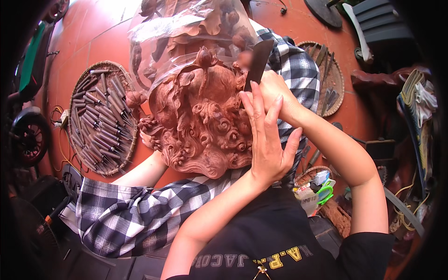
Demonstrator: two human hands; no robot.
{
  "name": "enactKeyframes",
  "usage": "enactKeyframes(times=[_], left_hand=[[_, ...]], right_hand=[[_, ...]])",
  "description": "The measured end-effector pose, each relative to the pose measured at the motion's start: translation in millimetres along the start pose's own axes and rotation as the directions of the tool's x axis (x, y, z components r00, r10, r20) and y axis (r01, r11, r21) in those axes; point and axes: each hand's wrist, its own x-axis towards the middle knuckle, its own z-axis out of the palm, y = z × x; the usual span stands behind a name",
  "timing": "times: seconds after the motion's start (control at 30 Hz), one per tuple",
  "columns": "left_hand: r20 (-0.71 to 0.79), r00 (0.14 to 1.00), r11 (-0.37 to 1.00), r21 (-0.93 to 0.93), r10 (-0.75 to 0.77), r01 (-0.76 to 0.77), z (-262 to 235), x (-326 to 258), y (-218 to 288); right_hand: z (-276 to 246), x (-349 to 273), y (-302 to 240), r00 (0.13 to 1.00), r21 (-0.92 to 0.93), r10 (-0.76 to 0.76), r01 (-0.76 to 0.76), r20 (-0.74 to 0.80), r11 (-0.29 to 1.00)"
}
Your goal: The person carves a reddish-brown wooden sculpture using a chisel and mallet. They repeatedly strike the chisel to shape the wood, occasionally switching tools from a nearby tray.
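Note:
A large reddish-brown wood carving (210,112), cut in curls, leaves and buds, lies in front of me. My right hand (275,91), at the carving's right side, is closed round a dark flat-bladed tool (259,63) with its blade slanting upward. The tool's handle is hidden in that hand. My left hand (268,140) is open, fingers stretched, beside the carving's right edge. Its fingertips reach the base of the blade and overlap my right hand; whether they press on it I cannot tell. Clear plastic sheeting (154,35) covers the carving's far part.
A round woven tray (131,149) at left holds many wood-handled chisels (105,119). Another woven tray (342,88) with tools lies at right. Black-and-white plaid cloth (126,217) flanks the carving. Near right, green-handled scissors (325,192) stand in a basket. A dark chair (385,28) is at far right.

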Motion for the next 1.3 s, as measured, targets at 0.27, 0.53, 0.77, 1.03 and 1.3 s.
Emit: enactKeyframes(times=[0.27,0.53,0.77,1.03,1.3], left_hand=[[0.062,0.998,0.999,-0.046,0.022,-0.019,-4,0,3],[0.043,0.996,0.997,-0.04,0.073,-0.071,-5,11,-10],[0.017,0.999,0.999,-0.041,0.031,-0.03,-2,1,2],[0.056,0.996,0.998,-0.019,0.067,-0.066,-5,-2,1],[0.052,0.994,0.995,-0.001,0.101,-0.101,-5,6,-10]], right_hand=[[-6,-5,2,0.985,-0.004,-0.136,0.136,-0.109,0.991],[-21,7,-17,0.998,0.168,0.056,-0.056,0.003,0.984],[-13,2,-8,1.0,-0.009,-0.026,0.026,0.018,1.0],[-15,-4,-9,0.992,0.07,-0.119,0.122,-0.041,0.99],[-16,2,-9,0.996,0.005,-0.085,0.085,-0.026,0.996]])
